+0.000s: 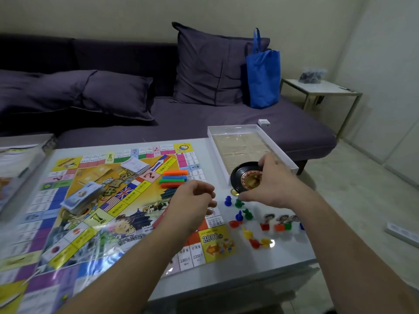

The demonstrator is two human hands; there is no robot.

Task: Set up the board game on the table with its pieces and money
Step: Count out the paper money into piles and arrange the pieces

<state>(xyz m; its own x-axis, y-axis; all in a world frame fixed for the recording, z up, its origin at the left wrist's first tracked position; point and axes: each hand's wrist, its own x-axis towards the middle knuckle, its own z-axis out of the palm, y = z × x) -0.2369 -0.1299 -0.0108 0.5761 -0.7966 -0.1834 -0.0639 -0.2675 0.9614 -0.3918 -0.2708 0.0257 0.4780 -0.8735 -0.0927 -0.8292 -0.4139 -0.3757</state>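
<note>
Right of centre in the frame, my right hand (268,180) grips the black roulette wheel (246,179) by its rim, tilted half out of the white box tray (235,130), I judge to lift it onto the table (283,250). My left hand (192,200) hovers with fingers loosely curled, holding nothing I can see, over the board (90,223) filling the lower left. Pawns (238,202) lie scattered below the wheel, card stacks (82,198) and coloured sticks (173,179) on the board.
</note>
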